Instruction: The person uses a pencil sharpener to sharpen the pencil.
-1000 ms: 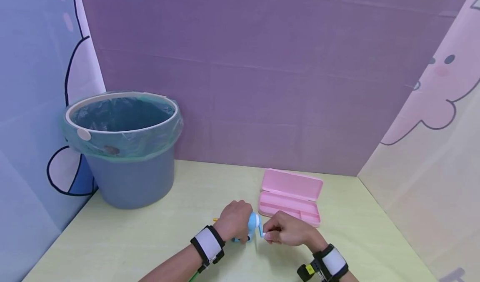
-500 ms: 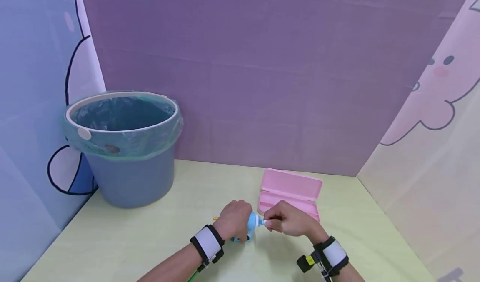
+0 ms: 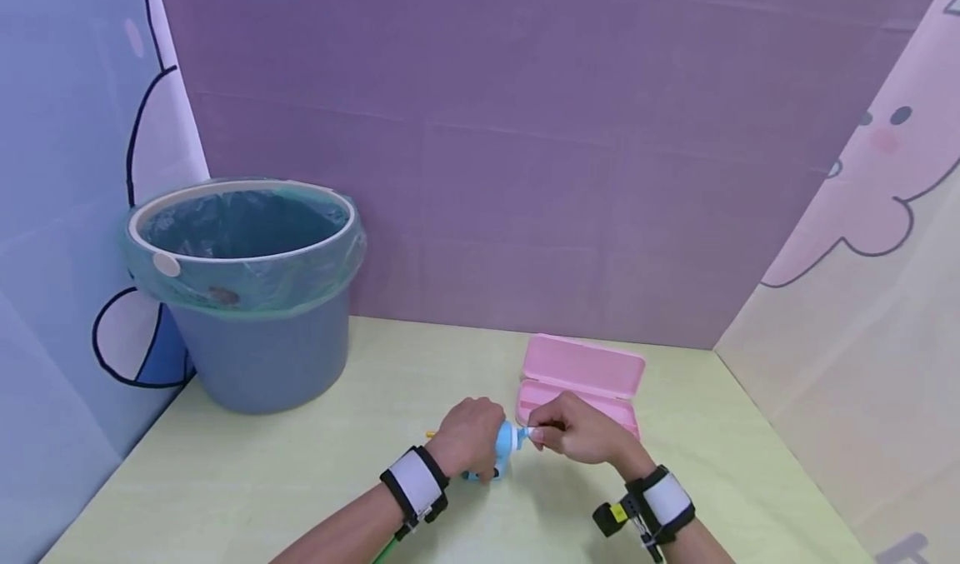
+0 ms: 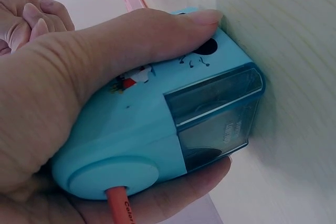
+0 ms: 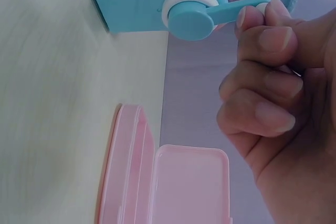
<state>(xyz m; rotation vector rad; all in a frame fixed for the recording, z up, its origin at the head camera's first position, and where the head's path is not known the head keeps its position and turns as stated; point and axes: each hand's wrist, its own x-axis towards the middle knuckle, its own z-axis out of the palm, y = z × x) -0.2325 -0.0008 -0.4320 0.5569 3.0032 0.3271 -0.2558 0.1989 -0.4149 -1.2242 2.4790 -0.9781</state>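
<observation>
My left hand [image 3: 471, 435] grips a light blue crank pencil sharpener [image 4: 144, 114] on the table, thumb along one side and fingers along the other. A red-orange coloured pencil [image 4: 119, 205] sticks out of the round hole at its end. Low on the body is a see-through shavings drawer [image 4: 215, 121]. Opposite the pencil, my right hand [image 3: 573, 431] pinches the white knob of the blue crank [image 5: 236, 10] between thumb and forefinger, its other fingers curled. In the head view my left hand covers much of the sharpener.
Behind my right hand lies an open pink pencil case [image 3: 585, 366] with its lid tipped back. A blue bin [image 3: 262, 356] with a green liner stands at the back left. Purple and printed sheets [image 3: 525, 172] wall in the pale yellow table [image 3: 405, 364].
My right hand has gone upward with the crank, which pointed down a second ago and now slants slightly up to the right. My left hand and the sharpener stay in place.
</observation>
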